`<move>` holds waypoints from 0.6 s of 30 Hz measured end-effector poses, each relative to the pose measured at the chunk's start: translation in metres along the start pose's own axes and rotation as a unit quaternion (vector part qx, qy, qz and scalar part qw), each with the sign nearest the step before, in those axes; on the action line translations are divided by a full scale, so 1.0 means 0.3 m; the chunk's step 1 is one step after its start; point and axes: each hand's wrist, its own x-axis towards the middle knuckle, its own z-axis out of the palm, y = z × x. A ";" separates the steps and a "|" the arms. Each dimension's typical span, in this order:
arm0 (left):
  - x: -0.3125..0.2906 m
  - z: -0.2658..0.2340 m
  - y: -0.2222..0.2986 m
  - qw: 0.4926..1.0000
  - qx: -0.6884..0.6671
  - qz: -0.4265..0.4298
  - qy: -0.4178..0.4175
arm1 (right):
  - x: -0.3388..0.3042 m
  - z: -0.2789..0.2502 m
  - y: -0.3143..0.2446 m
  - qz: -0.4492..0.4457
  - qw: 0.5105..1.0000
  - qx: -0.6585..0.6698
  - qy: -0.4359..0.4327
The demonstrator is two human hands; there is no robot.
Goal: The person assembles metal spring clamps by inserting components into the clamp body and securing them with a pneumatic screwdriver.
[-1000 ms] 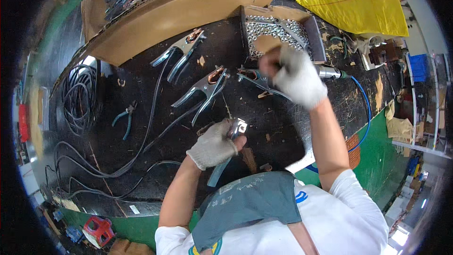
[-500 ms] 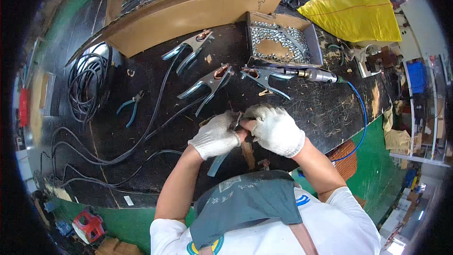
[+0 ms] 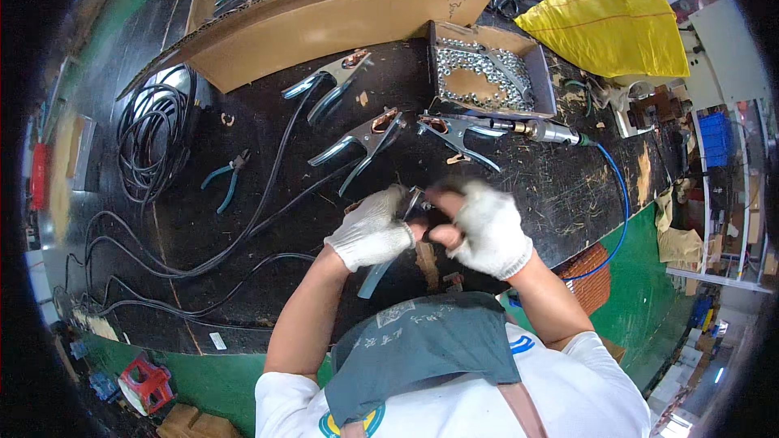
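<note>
My left hand (image 3: 375,229), in a white knit glove with bare fingertips, is closed round a metal spring clamp. The clamp's bright handle (image 3: 375,277) sticks out below the palm, and a bit of its metal shows above the thumb. My right hand (image 3: 485,227), gloved alike, is just right of it, its fingers smeared by motion near the clamp's upper end. Whether it holds anything I cannot make out. Beyond the hands lie a middle clamp (image 3: 367,143) with a black cable, a right clamp (image 3: 461,136) and a farther clamp (image 3: 329,85), also cabled.
An open box of small metal nuts (image 3: 487,69) stands behind a power driver (image 3: 552,131) with a blue hose. Coiled black cable (image 3: 152,146) and cutting pliers (image 3: 225,181) lie left. A large cardboard box (image 3: 324,28) with clamps and a yellow sack (image 3: 613,20) are at the back.
My right hand has drawn slightly right and down from the left hand, its fingers now blurred. More of the clamp's metal shows between the hands. My left hand keeps its hold.
</note>
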 end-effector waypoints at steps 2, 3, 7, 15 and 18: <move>-0.001 0.001 0.015 0.999 -0.026 -0.032 0.001 | -0.027 -0.014 0.041 -0.020 0.977 -0.061 -0.203; -0.003 -0.004 0.027 0.996 -0.053 -0.066 0.005 | -0.036 -0.012 0.052 -0.017 0.977 -0.062 -0.202; -0.007 -0.022 0.060 0.997 0.062 -0.025 0.033 | -0.022 -0.016 0.022 -0.020 0.999 0.031 0.002; -0.007 -0.039 0.058 0.998 0.023 -0.060 0.008 | -0.047 -0.032 0.037 0.024 0.978 0.007 -0.207; -0.012 -0.061 0.093 0.993 0.100 -0.035 0.049 | -0.044 -0.034 0.033 0.048 0.989 0.113 -0.083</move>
